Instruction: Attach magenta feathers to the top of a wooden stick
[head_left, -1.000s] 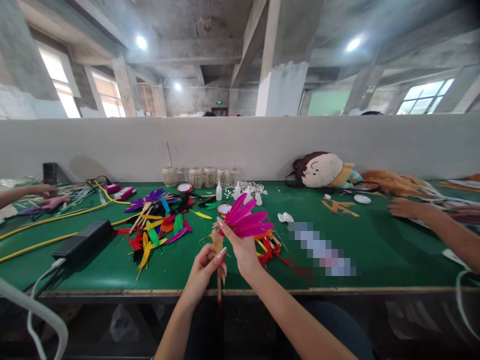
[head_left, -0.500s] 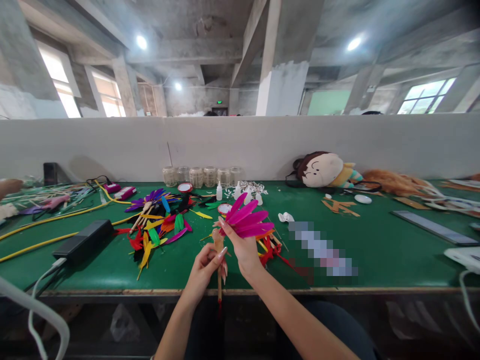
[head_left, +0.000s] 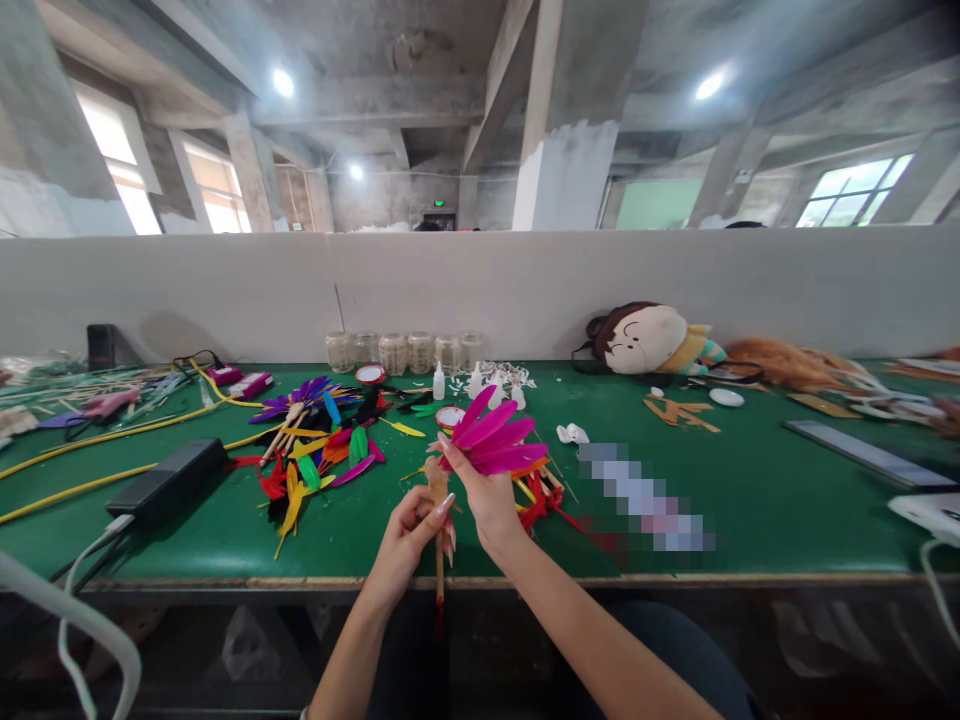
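"What was in the left hand [head_left: 409, 530]?"

"Its fingers [head_left: 411, 503] gripped a wooden stick [head_left: 440, 568] over the near edge of the counter [head_left: 750, 480]."

"And the right hand [head_left: 489, 502]?"

"Its fingers pinched pink feathers [head_left: 499, 440] near the stick's top."

In front of me the green desk [head_left: 757, 510] carries glass jars [head_left: 393, 355] along its back, white squeeze bottles [head_left: 439, 384] before them and, to my left, coloured feathers [head_left: 358, 447] near a black power adapter [head_left: 169, 483]. On my right lie a plush doll [head_left: 646, 338], tan strips [head_left: 679, 412] and a flat grey device [head_left: 870, 455].
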